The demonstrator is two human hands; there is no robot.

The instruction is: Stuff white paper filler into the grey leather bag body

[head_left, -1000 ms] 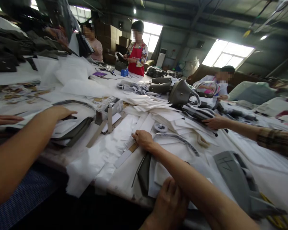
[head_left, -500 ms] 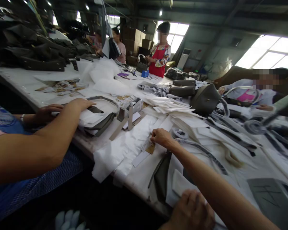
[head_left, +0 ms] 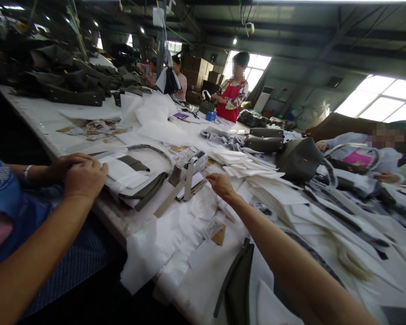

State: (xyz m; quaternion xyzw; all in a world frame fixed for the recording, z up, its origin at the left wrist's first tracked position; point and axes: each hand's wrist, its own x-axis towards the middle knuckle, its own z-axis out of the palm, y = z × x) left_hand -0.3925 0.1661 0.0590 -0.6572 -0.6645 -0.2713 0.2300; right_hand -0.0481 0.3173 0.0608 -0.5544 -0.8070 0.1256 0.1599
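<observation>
My right hand (head_left: 221, 186) reaches in from the lower right. Its fingers are curled together beside a small stack of white cards (head_left: 196, 180) and a tape dispenser (head_left: 196, 160); whatever the fingertips may hold is hidden. Nearer the table edge, a brown paper tag (head_left: 219, 234) in a small clear bag lies by a white card (head_left: 201, 253). Below my forearm is a dark olive handbag (head_left: 238, 284) with white sheets against it. My left hand is out of view.
At left, a co-worker's hands (head_left: 84, 176) rest by another olive bag (head_left: 149, 189). White foam sheets (head_left: 246, 162) are piled at centre right. Crumpled white wrapping (head_left: 155, 243) hangs over the front edge. Loose tags (head_left: 101, 128) and heaped bags (head_left: 71, 81) lie farther left.
My right hand has left the brown tag and moved forward to the white cards. My left hand has dropped out of the picture. The co-worker's near hand has drawn back along the bag.
</observation>
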